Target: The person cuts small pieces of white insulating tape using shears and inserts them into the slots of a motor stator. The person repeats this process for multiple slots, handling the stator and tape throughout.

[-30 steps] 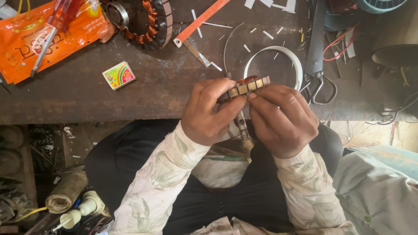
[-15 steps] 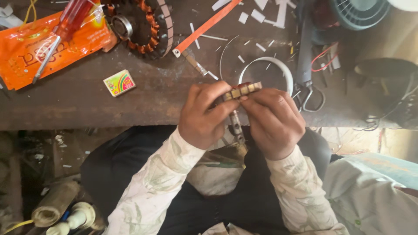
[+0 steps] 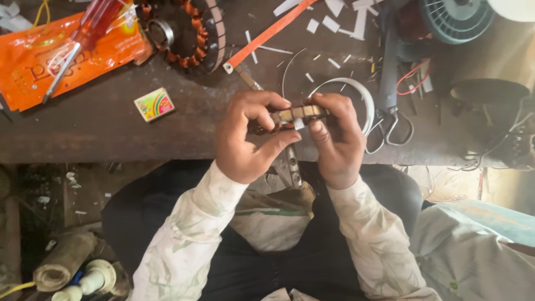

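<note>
Left hand [image 3: 245, 139] and right hand [image 3: 334, 139] stay pinched on small segmented part [image 3: 298, 113] | hands sit slightly lower over workbench [image 3: 111, 134]

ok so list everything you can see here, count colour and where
segmented metal piece: 1, brass and grey, held between both hands over the bench edge
workbench: 1, dark brown, across the upper half
screwdriver: 1, red handle, lying on the orange packet
orange packet: 1, orange, far left of the bench
stator: 1, copper windings in a dark ring, top centre-left
small box: 1, yellow, pink and green, left of the hands
orange strip: 1, orange, slanting at top centre
white ring: 1, white, behind the right hand
scissors: 1, grey, right of the ring
paper scraps: several, white, top centre
fan part: 1, teal, top right
left hand: 1, gripping the piece's left end
right hand: 1, gripping its right end
</note>
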